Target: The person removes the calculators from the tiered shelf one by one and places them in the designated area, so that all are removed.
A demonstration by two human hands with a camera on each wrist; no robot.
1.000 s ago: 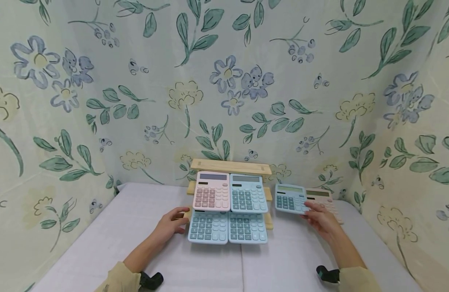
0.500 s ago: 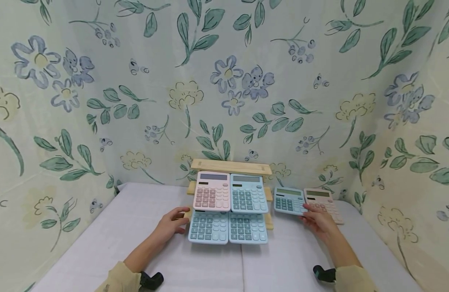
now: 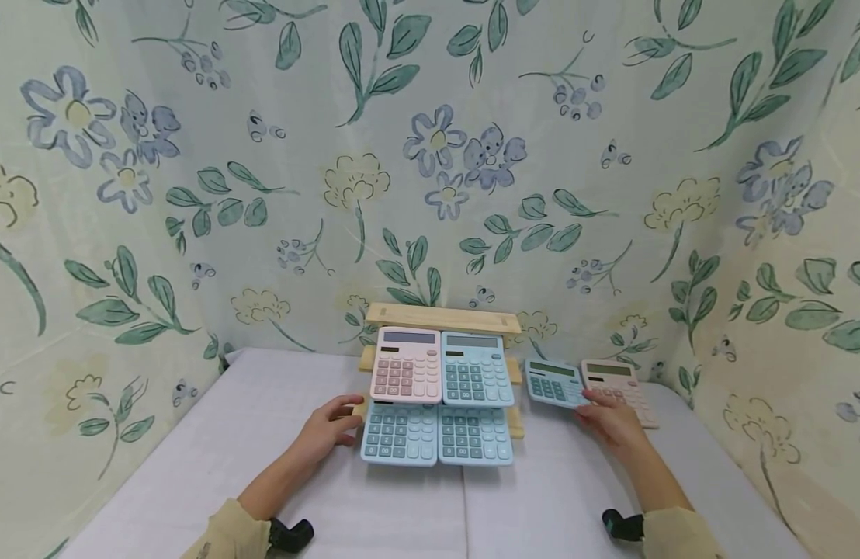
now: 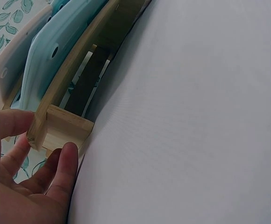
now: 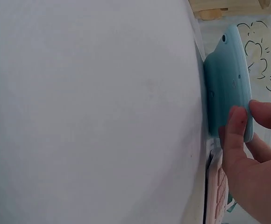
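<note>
My right hand (image 3: 614, 421) pinches the lower right corner of a blue calculator (image 3: 554, 383), thumb on one face and fingers on the other. In the right wrist view that calculator (image 5: 226, 86) stands tilted close over the white cloth. My left hand (image 3: 325, 429) grips the left end of a wooden rack (image 4: 63, 128) between thumb and fingers. On the rack's upper tier lean a pink calculator (image 3: 405, 366) and a blue one (image 3: 476, 371). Two more blue calculators, the left one (image 3: 399, 437) and the right one (image 3: 475, 439), sit side by side on the lower tier.
Right of the held calculator lies a pink calculator (image 3: 615, 380), partly behind my right hand. The rack's wooden top bar (image 3: 442, 317) stands close to the floral curtain (image 3: 430, 155) at the back. White cloth (image 3: 262, 388) covers the table.
My right hand has shifted slightly left with the blue calculator, which now tilts more and shows more of the pink one beside it. My left hand stays on the rack.
</note>
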